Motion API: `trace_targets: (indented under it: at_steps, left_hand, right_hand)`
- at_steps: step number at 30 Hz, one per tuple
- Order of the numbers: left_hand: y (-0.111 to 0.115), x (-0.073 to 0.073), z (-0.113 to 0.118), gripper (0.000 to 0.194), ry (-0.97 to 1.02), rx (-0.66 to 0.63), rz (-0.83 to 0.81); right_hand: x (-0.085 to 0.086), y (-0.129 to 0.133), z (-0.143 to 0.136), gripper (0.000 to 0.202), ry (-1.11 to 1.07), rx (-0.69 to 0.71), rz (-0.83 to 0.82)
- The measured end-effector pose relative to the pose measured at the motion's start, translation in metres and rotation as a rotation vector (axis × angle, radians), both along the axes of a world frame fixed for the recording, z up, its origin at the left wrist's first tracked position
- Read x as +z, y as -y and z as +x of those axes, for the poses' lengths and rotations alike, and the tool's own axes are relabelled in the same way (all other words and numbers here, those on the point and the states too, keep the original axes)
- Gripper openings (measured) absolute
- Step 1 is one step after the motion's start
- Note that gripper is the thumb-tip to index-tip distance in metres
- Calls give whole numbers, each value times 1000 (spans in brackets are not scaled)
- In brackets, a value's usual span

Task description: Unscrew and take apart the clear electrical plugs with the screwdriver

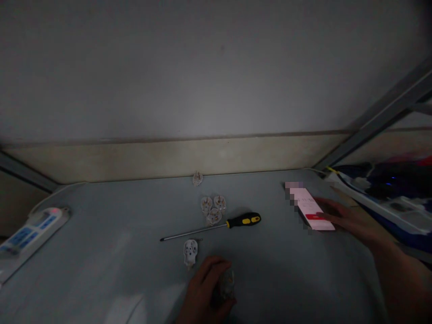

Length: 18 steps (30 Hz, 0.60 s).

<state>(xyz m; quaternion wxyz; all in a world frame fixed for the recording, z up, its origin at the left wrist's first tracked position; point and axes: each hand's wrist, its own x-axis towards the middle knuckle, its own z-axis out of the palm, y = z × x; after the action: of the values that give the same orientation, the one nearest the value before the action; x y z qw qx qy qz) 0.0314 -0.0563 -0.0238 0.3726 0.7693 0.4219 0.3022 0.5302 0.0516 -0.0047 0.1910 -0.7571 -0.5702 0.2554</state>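
Low in the middle, my left hand (pixel 207 290) has its fingers curled round a small clear object (pixel 227 284). At the right, my right hand (pixel 347 220) touches the side and screen of a lit phone (pixel 308 209); its thumb and fingers are apart. A screwdriver (pixel 243 220) with a black and yellow handle lies between the hands and the wall, its tip pointing left. Just below its shaft rests a white plug shell (pixel 191 252). Several small plug parts (pixel 213 217) sit together above the shaft, and another plug part (pixel 197 178) is near the wall.
A white power strip (pixel 37 234) with blue sockets and a red light lies at the left on the grey cloth surface (pixel 101 252). A wall (pixel 216 157) borders the back. Metal bars stand at both sides, and a white tray (pixel 398 211) is at the right.
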Motion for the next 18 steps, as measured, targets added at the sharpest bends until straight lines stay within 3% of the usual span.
trace_targets:
  at_steps: [5, 12, 18]
  left_hand:
    - [0, 1, 1, 76, -8, -17, -15]
    - [1, -1, 1, 76, -6, -17, 4]
    - [0, 1, 1, 72, -7, -13, 6]
  right_hand:
    - [6, 15, 14, 96, -31, 101, -71]
    - [-4, 13, 31, 97, -23, 181, -95]
    - [-5, 13, 29, 96, -35, 193, -101]
